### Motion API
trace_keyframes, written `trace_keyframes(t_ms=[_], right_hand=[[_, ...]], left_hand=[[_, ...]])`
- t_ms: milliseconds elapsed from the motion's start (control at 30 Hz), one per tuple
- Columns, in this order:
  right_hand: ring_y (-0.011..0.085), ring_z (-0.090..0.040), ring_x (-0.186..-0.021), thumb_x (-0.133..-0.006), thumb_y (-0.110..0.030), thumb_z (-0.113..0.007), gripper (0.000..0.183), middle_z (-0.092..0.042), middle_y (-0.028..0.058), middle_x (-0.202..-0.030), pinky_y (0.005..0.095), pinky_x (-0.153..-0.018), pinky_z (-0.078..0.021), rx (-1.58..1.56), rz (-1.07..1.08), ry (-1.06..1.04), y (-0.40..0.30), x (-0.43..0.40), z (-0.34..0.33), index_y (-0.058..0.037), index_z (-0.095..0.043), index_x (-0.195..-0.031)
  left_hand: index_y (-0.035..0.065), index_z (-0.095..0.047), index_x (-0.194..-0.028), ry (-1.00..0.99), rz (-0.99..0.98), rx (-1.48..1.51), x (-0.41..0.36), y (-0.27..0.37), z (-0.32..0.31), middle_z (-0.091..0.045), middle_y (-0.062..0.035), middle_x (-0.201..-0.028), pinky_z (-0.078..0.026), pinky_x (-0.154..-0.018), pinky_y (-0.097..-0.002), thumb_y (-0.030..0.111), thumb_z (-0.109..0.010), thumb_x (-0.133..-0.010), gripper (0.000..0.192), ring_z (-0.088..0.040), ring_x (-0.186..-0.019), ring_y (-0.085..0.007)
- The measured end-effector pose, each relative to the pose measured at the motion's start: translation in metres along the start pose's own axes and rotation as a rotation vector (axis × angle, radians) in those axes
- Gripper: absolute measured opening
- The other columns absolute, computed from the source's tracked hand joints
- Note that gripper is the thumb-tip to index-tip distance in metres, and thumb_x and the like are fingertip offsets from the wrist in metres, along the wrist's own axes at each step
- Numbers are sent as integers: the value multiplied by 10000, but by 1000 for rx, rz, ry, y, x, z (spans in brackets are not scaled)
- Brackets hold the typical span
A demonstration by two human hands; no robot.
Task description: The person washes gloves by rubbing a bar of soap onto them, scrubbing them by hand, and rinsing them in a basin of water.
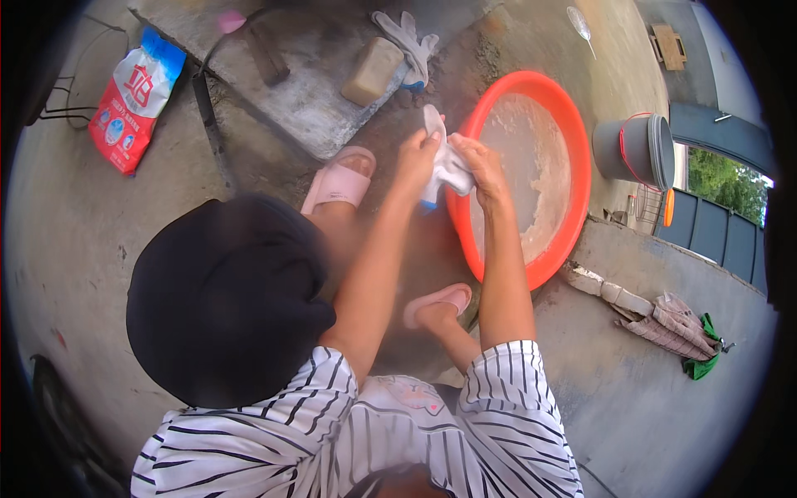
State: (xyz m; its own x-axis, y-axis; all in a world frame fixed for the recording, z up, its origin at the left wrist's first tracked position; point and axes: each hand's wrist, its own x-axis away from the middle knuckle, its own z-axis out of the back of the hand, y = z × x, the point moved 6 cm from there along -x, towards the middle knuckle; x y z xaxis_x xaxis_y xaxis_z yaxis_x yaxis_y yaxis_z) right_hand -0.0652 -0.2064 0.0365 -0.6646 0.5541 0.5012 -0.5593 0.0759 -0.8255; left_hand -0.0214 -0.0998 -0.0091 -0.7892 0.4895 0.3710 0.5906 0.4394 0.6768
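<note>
Between my hands is a white knit work glove (449, 167) with a blue cuff, bunched and partly hidden by my fingers. My left hand (418, 154) grips one side of it, the thumb on top of the cloth. On the other side my right hand (482, 163) holds the fabric near the basin's rim. An orange-red plastic basin (580, 180) stands to the right, with cloudy, sudsy water in it. Another white glove (408, 46) with a blue cuff lies on the concrete slab, beside a tan block that looks like soap (373, 71).
A red, white and blue detergent bag (138, 103) lies at the left. A grey bucket (629, 149) with a red handle stands beyond the basin. Cloths (672, 327) hang over a tap pipe at the right. Pink slippers (342, 183) are on my feet. A raised concrete slab (311, 124) lies ahead.
</note>
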Motion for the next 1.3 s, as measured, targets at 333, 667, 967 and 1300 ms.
trace_keyframes(t_ms=[333, 667, 967, 1300], right_hand=[[135, -530, -546, -684, -88, -607, 115, -568, 56, -642, 284, -491, -416, 329, 808, 223, -77, -42, -48, -60, -605, -795], [290, -545, -708, -631, -137, -594, 499, -496, 127, -837, 380, -552, -451, 1260, 1060, 110, -97, -24, -144, -98, -446, -1106], [245, -537, -760, -723, -82, -457, 463, -489, 76, -828, 353, -631, -446, 1257, 1009, -43, -82, -5, -142, -206, -437, -1169], [255, -538, -621, -695, -146, -528, 529, -457, 99, -744, 352, -505, -452, 1279, 1070, -20, -66, -8, -133, -299, -419, -1190]], left_hand=[[-58, -180, -1246, 137, 210, 1015, -25, 8, 41, -376, -166, -1196, -237, -963, -434, 595, -410, -747, 853, -379, -1103, -258], [51, -349, -1198, 23, 447, 1356, -66, 27, 42, -403, -141, -1185, -292, -939, -361, 508, -410, -766, 632, -398, -1082, -263], [31, -438, -1104, 53, 429, 1452, -79, 21, 60, -452, -176, -1123, -349, -897, -420, 474, -430, -747, 569, -447, -1036, -290], [42, -410, -1110, 177, 405, 1291, -73, 34, 61, -424, -171, -1115, -343, -875, -411, 474, -448, -722, 582, -415, -1021, -289]])
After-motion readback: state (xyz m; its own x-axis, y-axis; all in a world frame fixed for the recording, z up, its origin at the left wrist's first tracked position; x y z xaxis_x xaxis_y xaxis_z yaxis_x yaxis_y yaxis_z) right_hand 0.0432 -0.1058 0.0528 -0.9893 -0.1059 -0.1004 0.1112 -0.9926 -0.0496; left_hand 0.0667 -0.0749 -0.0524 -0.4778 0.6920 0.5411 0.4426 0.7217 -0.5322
